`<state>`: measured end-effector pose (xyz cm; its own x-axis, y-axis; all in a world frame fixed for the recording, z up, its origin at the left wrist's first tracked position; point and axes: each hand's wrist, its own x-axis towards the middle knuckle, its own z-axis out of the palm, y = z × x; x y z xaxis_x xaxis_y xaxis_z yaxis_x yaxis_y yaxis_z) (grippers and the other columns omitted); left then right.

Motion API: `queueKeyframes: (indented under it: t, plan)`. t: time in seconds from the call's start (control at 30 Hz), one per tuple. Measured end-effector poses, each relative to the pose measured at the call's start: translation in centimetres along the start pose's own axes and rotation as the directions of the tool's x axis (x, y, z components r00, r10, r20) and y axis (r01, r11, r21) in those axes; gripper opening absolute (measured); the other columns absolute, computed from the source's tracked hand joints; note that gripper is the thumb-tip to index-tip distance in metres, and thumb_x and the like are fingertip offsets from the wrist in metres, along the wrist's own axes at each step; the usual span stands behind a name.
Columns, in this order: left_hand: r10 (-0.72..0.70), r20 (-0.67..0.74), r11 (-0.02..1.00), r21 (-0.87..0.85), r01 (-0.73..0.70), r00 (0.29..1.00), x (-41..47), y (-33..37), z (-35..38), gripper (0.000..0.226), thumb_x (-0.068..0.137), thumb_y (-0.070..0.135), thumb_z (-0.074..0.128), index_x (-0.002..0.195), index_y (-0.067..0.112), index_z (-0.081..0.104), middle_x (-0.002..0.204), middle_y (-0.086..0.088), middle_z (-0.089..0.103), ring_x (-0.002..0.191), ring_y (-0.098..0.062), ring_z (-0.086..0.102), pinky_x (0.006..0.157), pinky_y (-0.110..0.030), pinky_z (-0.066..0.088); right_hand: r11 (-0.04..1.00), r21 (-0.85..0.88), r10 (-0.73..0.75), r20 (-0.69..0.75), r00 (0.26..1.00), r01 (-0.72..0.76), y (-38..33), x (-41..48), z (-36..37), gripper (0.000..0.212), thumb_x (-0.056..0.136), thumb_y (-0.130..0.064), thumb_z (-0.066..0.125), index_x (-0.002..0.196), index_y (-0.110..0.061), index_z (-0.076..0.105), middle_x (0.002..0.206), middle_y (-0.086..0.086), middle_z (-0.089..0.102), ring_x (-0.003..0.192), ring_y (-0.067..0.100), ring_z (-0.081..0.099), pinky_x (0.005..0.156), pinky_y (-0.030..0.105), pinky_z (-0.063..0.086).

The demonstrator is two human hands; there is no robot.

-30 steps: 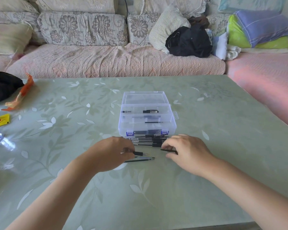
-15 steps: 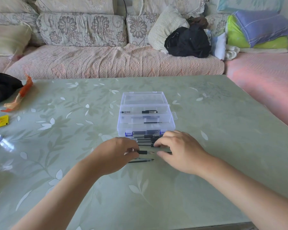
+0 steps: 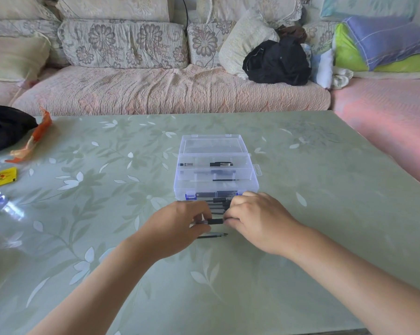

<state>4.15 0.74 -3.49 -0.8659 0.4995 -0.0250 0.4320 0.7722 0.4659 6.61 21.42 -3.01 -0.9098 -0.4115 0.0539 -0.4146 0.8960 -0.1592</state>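
A clear plastic box (image 3: 216,170) with blue latches stands open in the middle of the table; a few black pen parts lie inside. Several black pens (image 3: 220,204) lie in a row on the table just in front of it. My left hand (image 3: 177,226) and my right hand (image 3: 257,218) meet over the row, each pinching one end of a black pen (image 3: 215,221) held between them. Below the hands a thin pen refill (image 3: 212,235) lies on the table.
The table (image 3: 301,238) has a green leaf-patterned cover. At its left edge lie a black bag (image 3: 3,126), an orange wrapper (image 3: 32,139), a yellow packet (image 3: 2,176) and a clear plastic item (image 3: 1,204). A sofa (image 3: 155,90) with cushions and folded bedding lies behind.
My right hand has moved left to meet my left hand, and both now pinch the same black pen. The refill still lies in the same place below them.
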Motion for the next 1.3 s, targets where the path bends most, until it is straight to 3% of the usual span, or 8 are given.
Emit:
queueKeyframes:
  t: [0.2, 0.33, 0.47, 0.73, 0.87, 1.03, 1.13, 1.3]
  plan:
    - [-0.017, 0.028, 1.0, -0.003, 0.018, 0.999, 0.01, 0.04, -0.04, 0.006, 0.093, 0.037, 0.056, 0.092, 0.035, 0.061, 0.08, 0.014, 0.063, 0.065, -0.001, 0.052, 0.055, -0.017, 0.036, 1.0, 0.008, -0.027, -0.039, 0.999, 0.027, -0.07, 0.18, 0.15, 0.023, 0.098, -0.038, 0.049, 0.101, -0.032, 0.071, 0.093, -0.011, 0.061, 0.092, 0.016, 0.049, 0.083, 0.029, 0.038]
    - [-0.042, 0.06, 0.998, -0.046, 0.044, 0.997, 0.06, -0.06, -0.1, 0.019, 0.095, 0.034, 0.05, 0.082, 0.03, 0.063, 0.07, 0.015, 0.064, 0.061, -0.001, 0.052, 0.055, -0.019, 0.036, 0.999, -0.001, -0.039, -0.108, 0.993, 0.039, -0.1, 0.29, 0.02, 0.016, 0.092, -0.036, 0.058, 0.088, -0.03, 0.072, 0.084, -0.011, 0.061, 0.084, 0.016, 0.05, 0.077, 0.03, 0.039]
    - [-0.038, 0.039, 0.999, 0.04, 0.037, 0.998, -0.04, 0.13, -0.03, 0.019, 0.095, 0.041, 0.048, 0.089, 0.031, 0.063, 0.074, 0.009, 0.062, 0.064, -0.005, 0.05, 0.054, -0.018, 0.035, 0.999, 0.028, -0.01, -0.164, 0.986, 0.015, -0.07, 0.16, -0.1, 0.008, 0.082, -0.037, 0.067, 0.077, -0.03, 0.069, 0.076, -0.013, 0.059, 0.075, 0.013, 0.048, 0.072, 0.03, 0.041]
    - [-0.038, 0.013, 0.998, 0.042, 0.037, 0.999, -0.18, 0.59, -0.44, 0.01, 0.09, 0.048, 0.055, 0.09, 0.038, 0.055, 0.072, 0.011, 0.056, 0.059, -0.002, 0.047, 0.052, -0.018, 0.029, 0.997, 0.072, 0.013, -0.1, 0.995, -0.006, 0.08, -0.01, 0.11, 0.026, 0.084, -0.05, 0.061, 0.103, -0.032, 0.065, 0.093, -0.013, 0.062, 0.088, 0.014, 0.051, 0.08, 0.03, 0.042]
    - [-0.055, -0.026, 0.997, 0.057, 0.056, 0.998, -0.24, 0.57, -0.57, 0.018, 0.095, 0.046, 0.049, 0.087, 0.033, 0.059, 0.068, 0.011, 0.056, 0.061, -0.001, 0.048, 0.053, -0.018, 0.03, 0.998, 0.065, 0.006, -0.07, 0.998, -0.002, 0.31, 0.01, 0.44, 0.027, 0.095, -0.043, 0.047, 0.097, -0.027, 0.069, 0.089, -0.008, 0.066, 0.09, 0.017, 0.052, 0.079, 0.031, 0.043]
    - [-0.075, -0.014, 0.996, 0.048, 0.076, 0.997, -0.14, 0.65, -0.3, 0.03, 0.098, 0.043, 0.042, 0.086, 0.03, 0.066, 0.06, 0.012, 0.05, 0.061, -0.002, 0.048, 0.053, -0.017, 0.029, 0.991, 0.13, 0.042, -0.138, 0.989, -0.024, 0.04, 0.08, 0.25, 0.011, 0.089, -0.036, 0.061, 0.09, -0.03, 0.071, 0.084, -0.012, 0.067, 0.084, 0.013, 0.055, 0.079, 0.03, 0.044]
    - [-0.048, 0.008, 0.999, 0.022, 0.048, 0.999, -0.2, 0.51, -0.21, 0.02, 0.093, 0.049, 0.048, 0.09, 0.034, 0.06, 0.064, 0.011, 0.053, 0.063, -0.006, 0.049, 0.054, -0.02, 0.031, 0.988, 0.148, 0.066, -0.156, 0.986, -0.043, -0.11, 0.1, 0.15, 0.004, 0.082, -0.034, 0.068, 0.084, -0.03, 0.069, 0.08, -0.013, 0.066, 0.081, 0.012, 0.057, 0.077, 0.029, 0.044]
    - [0.002, -0.019, 0.999, 0.053, -0.001, 1.0, -0.23, 0.51, -0.44, 0.01, 0.094, 0.046, 0.049, 0.097, 0.036, 0.052, 0.064, 0.008, 0.052, 0.058, -0.006, 0.047, 0.052, -0.019, 0.028, 0.986, 0.161, 0.062, -0.14, 0.988, -0.039, -0.06, 0.14, 0.1, 0.016, 0.081, -0.045, 0.064, 0.088, -0.032, 0.07, 0.081, -0.016, 0.064, 0.081, 0.006, 0.054, 0.074, 0.023, 0.037]
